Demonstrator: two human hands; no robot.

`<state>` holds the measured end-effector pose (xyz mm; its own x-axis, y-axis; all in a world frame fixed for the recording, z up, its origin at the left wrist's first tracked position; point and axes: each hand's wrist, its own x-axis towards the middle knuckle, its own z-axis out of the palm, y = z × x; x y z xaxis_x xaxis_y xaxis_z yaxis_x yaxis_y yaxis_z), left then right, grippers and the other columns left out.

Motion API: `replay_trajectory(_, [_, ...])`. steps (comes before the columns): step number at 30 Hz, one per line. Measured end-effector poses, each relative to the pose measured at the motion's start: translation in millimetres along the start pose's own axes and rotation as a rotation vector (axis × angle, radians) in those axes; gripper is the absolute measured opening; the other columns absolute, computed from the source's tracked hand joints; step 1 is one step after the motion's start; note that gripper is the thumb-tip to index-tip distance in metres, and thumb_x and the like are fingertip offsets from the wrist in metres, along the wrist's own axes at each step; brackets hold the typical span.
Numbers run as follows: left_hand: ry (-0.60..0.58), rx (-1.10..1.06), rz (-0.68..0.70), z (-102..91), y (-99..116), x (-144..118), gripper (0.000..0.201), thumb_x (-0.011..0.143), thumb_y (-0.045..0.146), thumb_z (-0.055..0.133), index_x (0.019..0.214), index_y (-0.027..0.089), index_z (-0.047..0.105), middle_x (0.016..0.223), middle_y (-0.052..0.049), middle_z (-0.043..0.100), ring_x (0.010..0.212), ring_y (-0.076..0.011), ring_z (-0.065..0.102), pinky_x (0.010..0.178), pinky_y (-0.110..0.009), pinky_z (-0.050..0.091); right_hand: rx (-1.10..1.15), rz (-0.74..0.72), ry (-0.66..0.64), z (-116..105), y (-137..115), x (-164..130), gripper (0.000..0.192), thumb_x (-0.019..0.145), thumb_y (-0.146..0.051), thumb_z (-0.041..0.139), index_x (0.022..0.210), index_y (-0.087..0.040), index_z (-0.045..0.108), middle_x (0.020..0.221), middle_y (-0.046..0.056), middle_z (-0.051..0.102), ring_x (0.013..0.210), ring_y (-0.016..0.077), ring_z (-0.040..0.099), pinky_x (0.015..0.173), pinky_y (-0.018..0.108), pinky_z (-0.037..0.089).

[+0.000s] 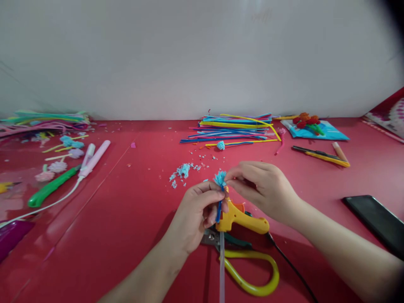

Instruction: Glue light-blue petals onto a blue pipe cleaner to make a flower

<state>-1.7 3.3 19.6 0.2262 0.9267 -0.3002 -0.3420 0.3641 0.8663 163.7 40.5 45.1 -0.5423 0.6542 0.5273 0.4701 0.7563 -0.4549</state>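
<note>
Open: tabletop point(126, 219) is running bare between green-handled tool point(52, 188) and left hand point(194, 206) | Blocking below: glue gun point(249, 221) is overlapping yellow-handled cutter point(275, 273), glue stick point(222, 269) jutting nearward, black cord point(292, 264) trailing right | Far: pipe-cleaner pile point(233, 124) is crowding toward wall point(189, 59) | Right: phone point(375, 221) is sitting beyond right forearm point(344, 244), narrow gap showing

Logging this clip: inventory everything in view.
Tufted stem: one, blue, between hands
Glue gun: one, yellow, below hands
Scissors: one, yellow, under glue gun
Scraps: many, blue, centre
Pipe cleaners: many, mixed, back
Pompom: one, blue, back
Straightener: one, pink, left
Handled tool: one, green, left
Flower pieces: several, pastel, left
Packet: one, blue, right
Flowers: several, red-orange, on packet
Tools: count unclear, yellow-black, right
Phone: one, black, right
Table: one, red, underneath
Left hand: one, holding stem
Right hand: one, at stem
</note>
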Motion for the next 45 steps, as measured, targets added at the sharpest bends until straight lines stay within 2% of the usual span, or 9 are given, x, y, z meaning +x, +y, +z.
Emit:
replay_trajectory(5, [-0.001, 0.001, -0.008, 0.8, 0, 0, 0.011, 0.074, 0.017, 0.056, 0.063, 0.014, 0.055, 0.051, 0.001, 0.060, 0.030, -0.0005, 0.033, 0.034, -0.017, 0.016, 0.027, 0.038, -0.002, 3, 1, -1, 0.009, 0.086, -0.019, 0.051, 0.081, -0.018, 0.059, 0.069, -0.002, 0.060, 0.061, 0.0092, 0.052, 0.060, 0.019, 0.038])
replay_trajectory(17, [0.007, 0.041, 0.023, 1.6, 0, 1, 0.014, 0.075, 0.017, 0.055, 0.061, 0.015, 0.051, 0.051, 0.002, 0.060, 0.029, 0.0001, 0.033, 0.032, -0.014, 0.016, -0.252, -0.152, 0.016, 3, 2, -1, 0.022, 0.090, -0.020, 0.042, 0.077, -0.017, 0.059, 0.065, 0.003, 0.057, 0.059, 0.0127, 0.049, 0.057, 0.025, 0.036])
replay_trajectory(21, [0.025, 0.073, 0.044, 1.5, 0, 1, 0.015, 0.076, 0.018, 0.056, 0.062, 0.015, 0.051, 0.052, 0.003, 0.059, 0.030, -0.0001, 0.034, 0.032, -0.013, 0.018, -0.237, -0.173, 0.020, 3, 0, -3, 0.019, 0.089, -0.020, 0.044, 0.082, -0.017, 0.061, 0.066, 0.003, 0.058, 0.060, 0.0129, 0.049, 0.058, 0.025, 0.038])
replay_trajectory(24, [0.059, 0.111, 0.104, 2.8, 0, 1, 0.015, 0.077, 0.023, 0.059, 0.065, 0.016, 0.053, 0.056, 0.002, 0.061, 0.032, -0.0013, 0.037, 0.032, -0.013, 0.024, -0.064, -0.033, 0.078, -2, -4, -3, 0.014, 0.087, -0.022, 0.049, 0.093, -0.018, 0.061, 0.066, 0.000, 0.057, 0.058, 0.0107, 0.050, 0.057, 0.023, 0.039])
replay_trajectory(27, [0.136, 0.191, 0.246, 3.7, -1, 2, 0.010, 0.076, 0.024, 0.062, 0.070, 0.016, 0.058, 0.058, 0.002, 0.061, 0.039, -0.0054, 0.047, 0.037, -0.015, 0.036, 0.122, 0.217, 0.147, -8, -6, 1, 0.014, 0.086, -0.023, 0.050, 0.094, -0.021, 0.061, 0.066, -0.002, 0.057, 0.059, 0.0096, 0.052, 0.056, 0.021, 0.041])
replay_trajectory(32, [0.244, 0.489, 0.545, -3.0, -6, 1, 0.005, 0.077, 0.019, 0.059, 0.074, 0.019, 0.064, 0.064, 0.000, 0.062, 0.059, -0.0123, 0.059, 0.059, -0.022, 0.049, 0.466, 0.465, 0.014, -11, -5, 4, 0.016, 0.086, -0.029, 0.050, 0.096, -0.021, 0.060, 0.079, 0.000, 0.062, 0.069, 0.0121, 0.057, 0.063, 0.024, 0.047])
replay_trajectory(36, [0.282, 0.727, 0.779, -7.4, -5, -4, 0.012, 0.074, 0.014, 0.060, 0.079, 0.022, 0.067, 0.081, -0.003, 0.066, 0.073, -0.0171, 0.060, 0.071, -0.027, 0.047, 0.456, 0.346, -0.009, -10, -20, -6, 0.034, 0.078, -0.026, 0.060, 0.110, -0.023, 0.049, 0.101, 0.004, 0.059, 0.091, 0.0163, 0.057, 0.080, 0.031, 0.048])
replay_trajectory(39, [0.236, 0.792, 0.766, -3.3, -2, -8, 0.019, 0.071, 0.010, 0.061, 0.080, 0.025, 0.070, 0.081, -0.004, 0.067, 0.080, -0.0208, 0.060, 0.077, -0.029, 0.045, 0.248, 0.206, 0.069, -4, -33, -18, 0.046, 0.072, -0.017, 0.064, 0.113, -0.021, 0.045, 0.105, 0.005, 0.055, 0.098, 0.0185, 0.052, 0.086, 0.034, 0.044])
replay_trajectory(45, [0.203, 0.621, 0.665, 7.9, -4, -12, 0.023, 0.067, 0.008, 0.065, 0.080, 0.026, 0.072, 0.085, -0.004, 0.068, 0.082, -0.0214, 0.059, 0.079, -0.029, 0.045, 0.112, 0.091, 0.180, 4, -38, -27, 0.038, 0.077, -0.010, 0.054, 0.112, -0.021, 0.045, 0.100, 0.005, 0.058, 0.094, 0.0175, 0.053, 0.082, 0.032, 0.044])
